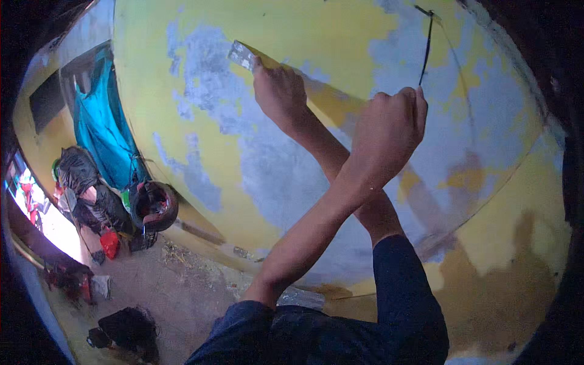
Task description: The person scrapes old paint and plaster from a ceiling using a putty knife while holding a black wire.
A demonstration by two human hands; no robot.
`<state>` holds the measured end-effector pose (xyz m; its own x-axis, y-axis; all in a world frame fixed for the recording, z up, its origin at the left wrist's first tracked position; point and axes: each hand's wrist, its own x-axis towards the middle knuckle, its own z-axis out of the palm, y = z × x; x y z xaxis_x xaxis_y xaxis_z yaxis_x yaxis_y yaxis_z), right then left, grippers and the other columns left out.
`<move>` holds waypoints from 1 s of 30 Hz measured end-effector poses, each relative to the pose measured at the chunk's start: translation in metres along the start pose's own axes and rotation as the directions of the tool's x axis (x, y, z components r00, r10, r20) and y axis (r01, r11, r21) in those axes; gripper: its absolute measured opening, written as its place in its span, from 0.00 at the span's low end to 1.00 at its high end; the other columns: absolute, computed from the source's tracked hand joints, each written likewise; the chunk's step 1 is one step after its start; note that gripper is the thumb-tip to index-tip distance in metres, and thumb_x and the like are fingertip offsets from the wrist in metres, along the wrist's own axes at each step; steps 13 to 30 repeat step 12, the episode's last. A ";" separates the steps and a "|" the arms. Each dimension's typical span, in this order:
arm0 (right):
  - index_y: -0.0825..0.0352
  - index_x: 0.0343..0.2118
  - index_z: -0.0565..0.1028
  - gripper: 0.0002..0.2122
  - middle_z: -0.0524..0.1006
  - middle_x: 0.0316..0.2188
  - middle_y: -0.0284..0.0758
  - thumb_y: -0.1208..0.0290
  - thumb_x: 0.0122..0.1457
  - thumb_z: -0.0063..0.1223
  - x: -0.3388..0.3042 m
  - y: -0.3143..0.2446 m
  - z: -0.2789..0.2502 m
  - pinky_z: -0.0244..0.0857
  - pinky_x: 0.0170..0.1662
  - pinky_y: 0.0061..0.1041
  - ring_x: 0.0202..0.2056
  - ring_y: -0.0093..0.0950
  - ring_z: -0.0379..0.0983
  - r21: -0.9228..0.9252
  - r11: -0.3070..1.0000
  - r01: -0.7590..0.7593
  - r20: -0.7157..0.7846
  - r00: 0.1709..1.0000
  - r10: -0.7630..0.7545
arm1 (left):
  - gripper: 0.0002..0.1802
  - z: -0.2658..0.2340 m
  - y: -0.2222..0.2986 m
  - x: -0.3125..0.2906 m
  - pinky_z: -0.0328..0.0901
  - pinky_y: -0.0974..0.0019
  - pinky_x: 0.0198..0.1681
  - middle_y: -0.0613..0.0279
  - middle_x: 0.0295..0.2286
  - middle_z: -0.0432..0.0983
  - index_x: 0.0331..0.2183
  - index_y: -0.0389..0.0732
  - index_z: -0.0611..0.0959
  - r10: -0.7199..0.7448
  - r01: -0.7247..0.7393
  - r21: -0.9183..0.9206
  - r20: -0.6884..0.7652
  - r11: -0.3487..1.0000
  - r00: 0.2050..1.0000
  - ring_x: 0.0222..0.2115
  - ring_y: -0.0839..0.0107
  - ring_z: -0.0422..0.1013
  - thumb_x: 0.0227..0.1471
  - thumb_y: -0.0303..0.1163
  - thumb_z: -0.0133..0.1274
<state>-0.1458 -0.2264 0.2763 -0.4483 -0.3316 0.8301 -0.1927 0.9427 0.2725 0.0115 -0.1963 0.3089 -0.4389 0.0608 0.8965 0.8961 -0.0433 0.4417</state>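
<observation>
My arms cross in front of a yellow wall point(340, 36) with large pale grey-white patches. My right hand point(281, 94), reaching over to the left, is closed on a scraper point(242, 56). Its flat, stained blade lies at or close to the wall; the handle is hidden in the fist. On the right side my left hand point(389, 131) grips the lower end of a thin black cord point(427, 48). The cord runs up, nearly straight, to a small dark piece at the wall.
At the left hangs a teal cloth point(103, 121) beside dark bundled bags point(91, 188). A dark round tub point(153, 207) stands by the wall's foot, near a red item point(109, 243). A black heap point(129, 334) lies on the floor. Bright light enters through an opening point(58, 225).
</observation>
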 end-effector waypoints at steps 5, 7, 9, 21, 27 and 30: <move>0.71 0.39 0.76 0.10 0.79 0.23 0.46 0.74 0.54 0.51 0.045 -0.036 0.030 0.72 0.28 0.41 0.27 0.43 0.79 0.106 0.991 0.084 -0.072 0.994 -0.076 | 0.22 -0.015 -0.008 0.004 0.68 0.45 0.28 0.38 0.17 0.71 0.20 0.32 0.77 -0.013 0.012 0.085 0.021 0.996 1.000 0.21 0.41 0.71 0.61 0.35 0.44; 0.69 0.38 0.77 0.09 0.79 0.22 0.45 0.74 0.54 0.51 0.044 -0.030 0.031 0.72 0.27 0.40 0.26 0.43 0.79 0.100 0.990 0.102 -0.138 0.987 -0.087 | 0.22 -0.015 -0.006 0.008 0.68 0.45 0.28 0.38 0.17 0.71 0.20 0.32 0.78 -0.011 0.008 0.074 0.037 0.997 0.999 0.21 0.41 0.72 0.61 0.35 0.44; 0.67 0.42 0.77 0.12 0.80 0.26 0.47 0.75 0.54 0.52 0.035 -0.029 0.027 0.75 0.32 0.40 0.29 0.44 0.80 0.203 0.978 0.053 -0.018 0.999 -0.051 | 0.21 -0.020 -0.011 0.008 0.69 0.46 0.28 0.38 0.17 0.72 0.20 0.32 0.78 -0.003 -0.004 0.133 0.053 0.991 0.999 0.21 0.41 0.72 0.61 0.35 0.44; 0.55 0.63 0.62 0.28 0.73 0.51 0.50 0.67 0.58 0.53 -0.005 -0.004 0.018 0.69 0.52 0.41 0.47 0.41 0.76 0.119 0.984 0.130 -0.284 0.954 -0.092 | 0.19 -0.014 -0.018 0.004 0.69 0.48 0.28 0.40 0.19 0.74 0.25 0.32 0.79 0.022 -0.035 0.157 0.086 0.987 0.996 0.22 0.40 0.73 0.61 0.36 0.45; 0.55 0.63 0.62 0.28 0.73 0.51 0.50 0.67 0.58 0.53 -0.005 -0.004 0.018 0.69 0.52 0.41 0.47 0.41 0.76 0.119 0.984 0.130 -0.284 0.954 -0.092 | 0.19 -0.014 -0.018 0.004 0.69 0.48 0.28 0.40 0.19 0.74 0.25 0.32 0.79 0.022 -0.035 0.157 0.086 0.987 0.996 0.22 0.40 0.73 0.61 0.36 0.45; 0.55 0.63 0.62 0.28 0.73 0.51 0.50 0.67 0.58 0.53 -0.005 -0.004 0.018 0.69 0.52 0.41 0.47 0.41 0.76 0.119 0.984 0.130 -0.284 0.954 -0.092 | 0.19 -0.014 -0.018 0.004 0.69 0.48 0.28 0.40 0.19 0.74 0.25 0.32 0.79 0.022 -0.035 0.157 0.086 0.987 0.996 0.22 0.40 0.73 0.61 0.36 0.45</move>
